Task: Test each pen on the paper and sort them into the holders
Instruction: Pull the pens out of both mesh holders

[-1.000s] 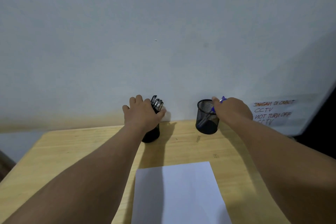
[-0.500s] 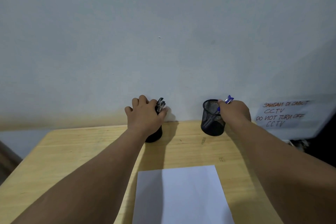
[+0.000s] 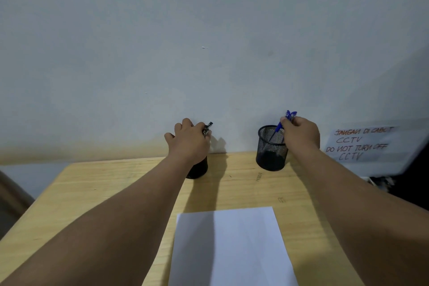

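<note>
Our left hand [image 3: 189, 144] curls over the top of the left black holder [image 3: 198, 168], fingers closed round pens with silvery clips [image 3: 207, 128] that poke out just beyond the thumb side. Our right hand [image 3: 300, 133] pinches blue pens [image 3: 287, 117] whose caps rise above the fingertips while the barrels slant down into the mesh holder [image 3: 270, 150] directly below and left of those fingers. The white paper [image 3: 232, 248] lies on the wooden table [image 3: 92, 188], well back from both hands, between our forearms.
</note>
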